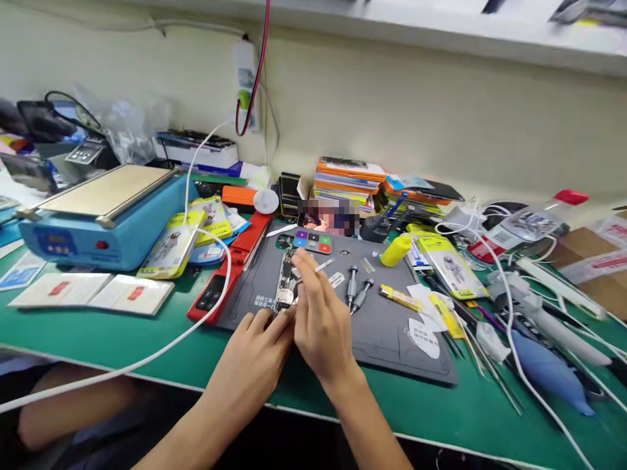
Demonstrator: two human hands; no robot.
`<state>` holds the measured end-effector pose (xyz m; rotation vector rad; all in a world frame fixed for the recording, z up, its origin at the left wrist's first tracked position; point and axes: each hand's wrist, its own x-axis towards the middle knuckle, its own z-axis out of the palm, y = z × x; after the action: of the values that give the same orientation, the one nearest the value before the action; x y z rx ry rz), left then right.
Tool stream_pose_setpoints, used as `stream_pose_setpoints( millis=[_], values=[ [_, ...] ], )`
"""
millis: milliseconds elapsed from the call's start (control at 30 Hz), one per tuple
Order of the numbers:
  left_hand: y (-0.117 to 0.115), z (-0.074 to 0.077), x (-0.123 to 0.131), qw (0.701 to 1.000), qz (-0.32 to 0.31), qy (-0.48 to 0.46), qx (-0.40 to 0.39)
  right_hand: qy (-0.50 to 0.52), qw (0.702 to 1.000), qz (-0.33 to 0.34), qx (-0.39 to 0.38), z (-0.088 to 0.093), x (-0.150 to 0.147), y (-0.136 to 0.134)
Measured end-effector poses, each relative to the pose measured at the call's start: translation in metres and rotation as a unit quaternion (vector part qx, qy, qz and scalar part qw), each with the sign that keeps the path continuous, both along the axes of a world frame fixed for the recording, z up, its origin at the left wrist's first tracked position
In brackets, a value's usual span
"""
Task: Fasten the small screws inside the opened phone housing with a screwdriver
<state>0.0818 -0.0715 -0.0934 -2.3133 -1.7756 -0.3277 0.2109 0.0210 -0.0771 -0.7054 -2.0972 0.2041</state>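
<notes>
An opened phone [285,282] with its inner board and metal parts showing lies on a dark grey work mat [386,339]. My left hand [259,346] has its fingers curled against the phone's lower end, gripping it. Over the phone's right side is my right hand [321,316], its fingers pressed together and bent down. What those fingers hold, if anything, is hidden. A thin light-coloured piece [324,264] shows just beyond the right knuckles. Two small screwdrivers [351,286] lie to the right of that hand, and a tray with coloured squares [312,241] sits beyond the phone.
To the left stand a blue heating plate machine [98,219] and a red case [213,297]. A white cable [228,261] loops across the left side. Yellow packs [453,264], tweezers [490,365], a blue air blower [553,369] and a bottle [529,225] crowd the right.
</notes>
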Motion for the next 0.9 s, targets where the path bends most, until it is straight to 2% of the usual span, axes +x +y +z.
stream_pose_setpoints(
  millis=[167,300,467,567,733,900],
  values=[
    [-0.006,-0.004,0.007,0.999,0.029,-0.003,0.013,0.034,0.999,0.022,-0.025,0.001,0.000,0.002],
    [-0.007,-0.003,0.013,0.998,0.038,0.011,0.045,0.035,0.999,0.006,-0.010,0.001,-0.001,0.003],
    [-0.008,0.000,0.011,0.999,0.031,-0.002,0.028,0.028,0.999,0.017,-0.009,0.003,-0.002,0.003],
    [-0.008,0.000,0.006,1.000,0.016,-0.023,0.013,0.041,0.998,0.012,-0.035,0.002,-0.001,0.002],
    [-0.006,-0.003,0.002,0.997,0.015,-0.078,-0.001,0.040,0.995,-0.063,-0.062,0.001,0.000,-0.001],
    [-0.005,-0.004,0.001,0.993,0.015,-0.114,0.000,0.040,0.997,-0.030,-0.059,0.005,-0.003,0.000]
  ],
)
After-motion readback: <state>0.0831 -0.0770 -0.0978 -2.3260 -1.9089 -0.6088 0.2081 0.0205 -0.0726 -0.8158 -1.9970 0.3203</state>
